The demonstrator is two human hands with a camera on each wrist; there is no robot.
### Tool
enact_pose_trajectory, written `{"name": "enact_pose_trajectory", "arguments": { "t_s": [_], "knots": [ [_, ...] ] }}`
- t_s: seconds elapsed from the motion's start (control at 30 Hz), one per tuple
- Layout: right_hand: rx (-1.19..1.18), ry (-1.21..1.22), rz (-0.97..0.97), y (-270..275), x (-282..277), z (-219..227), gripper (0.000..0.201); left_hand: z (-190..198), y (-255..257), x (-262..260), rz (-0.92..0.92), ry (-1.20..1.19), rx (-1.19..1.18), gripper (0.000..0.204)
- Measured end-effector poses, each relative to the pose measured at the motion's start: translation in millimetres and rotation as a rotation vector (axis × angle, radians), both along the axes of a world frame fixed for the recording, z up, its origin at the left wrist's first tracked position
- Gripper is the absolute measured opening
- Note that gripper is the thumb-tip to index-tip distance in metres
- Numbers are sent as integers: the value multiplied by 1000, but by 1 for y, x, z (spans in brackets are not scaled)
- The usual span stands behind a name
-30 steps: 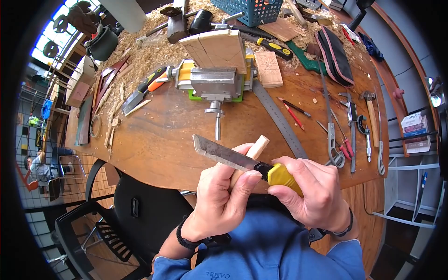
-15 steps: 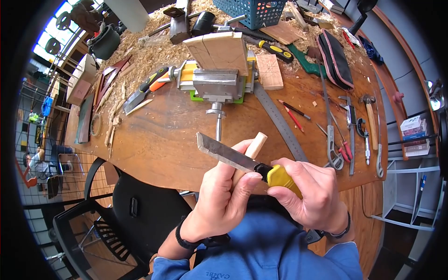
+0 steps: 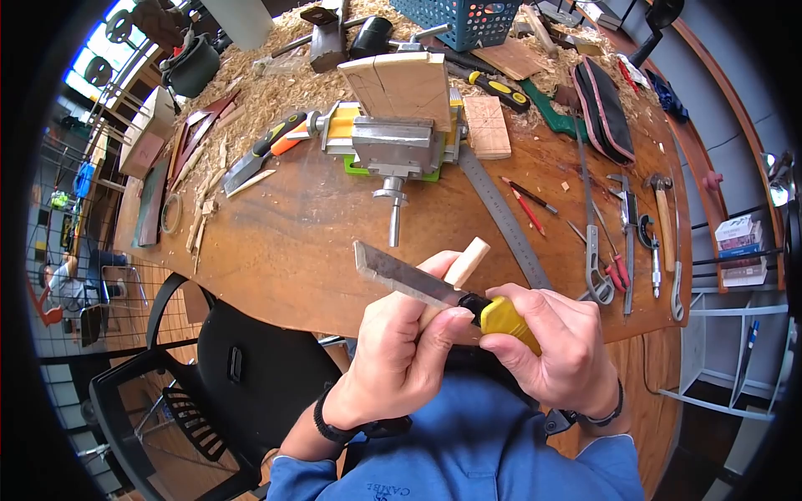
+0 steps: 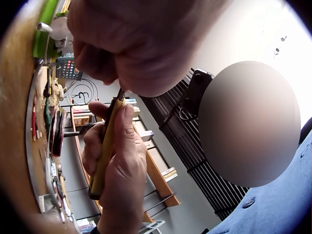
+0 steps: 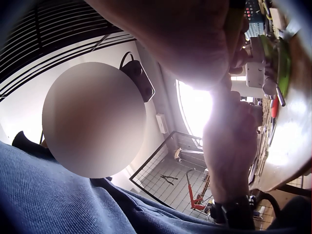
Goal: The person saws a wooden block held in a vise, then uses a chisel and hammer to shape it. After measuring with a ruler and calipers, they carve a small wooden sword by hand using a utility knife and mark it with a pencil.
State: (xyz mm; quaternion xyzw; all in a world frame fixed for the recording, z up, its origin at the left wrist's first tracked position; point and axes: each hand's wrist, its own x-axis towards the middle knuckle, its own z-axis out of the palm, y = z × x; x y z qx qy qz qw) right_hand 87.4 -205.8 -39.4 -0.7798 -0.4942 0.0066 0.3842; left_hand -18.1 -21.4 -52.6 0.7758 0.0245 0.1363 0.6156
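Note:
In the head view my left hand (image 3: 397,355) grips a pale, short wooden stick (image 3: 468,262), whose squared end sticks up past the fingers. My right hand (image 3: 560,346) holds a chisel by its yellow handle (image 3: 506,321), thumb along the near side. The flat steel blade (image 3: 405,275) lies across the stick and points up and left, with a bevelled tip. My left thumb sits right at the blade's lower edge, near the black collar. The left wrist view shows the chisel handle (image 4: 108,146) in the right fist. The stick's lower part is hidden in the left hand.
A vise (image 3: 393,146) clamps a shaped wooden board (image 3: 399,88). Another chisel (image 3: 266,154) lies left of it. To the right are a steel ruler (image 3: 505,217), pencils (image 3: 528,213), calipers (image 3: 626,234) and a hammer (image 3: 662,209). Wood shavings (image 3: 284,83) cover the back; a black chair (image 3: 251,367) stands front left.
The hands, stick and chisel keep nearly the same pose, with the blade lying across the stick throughout. The view has shifted slightly.

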Motion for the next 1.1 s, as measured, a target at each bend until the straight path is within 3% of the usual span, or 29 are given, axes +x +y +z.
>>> {"name": "enact_pose_trajectory", "arguments": {
  "t_s": [0.1, 0.33, 0.4, 0.73, 0.83, 0.9, 1.07, 1.1],
  "knots": [
    [25, -7, -15, 2, -1, -3, 44, -4, 0, 5, 48, -77, 105, 43],
    [40, -3, -73, 3, -5, -5, 44, -5, -6, 6, 119, -30, 31, 39],
    [60, 2, -74, 3, -5, -7, 44, -11, -5, 12, 134, -189, 111, 35],
    [174, 60, -133, 8, -14, -13, 44, -8, -10, 12, 198, -177, 73, 31],
    [92, 73, -82, 2, -7, -6, 44, -5, -7, 10, 110, -124, -29, 35],
    [36, 34, -58, -2, -1, -5, 44, 4, -3, 8, -68, 102, -276, 47],
    [-46, 23, -30, -7, -2, -4, 45, 4, -4, 8, -159, 249, -508, 45],
    [-32, 55, -21, -8, -1, -5, 45, 1, -8, 9, -114, 182, -509, 49]
  ]
}}
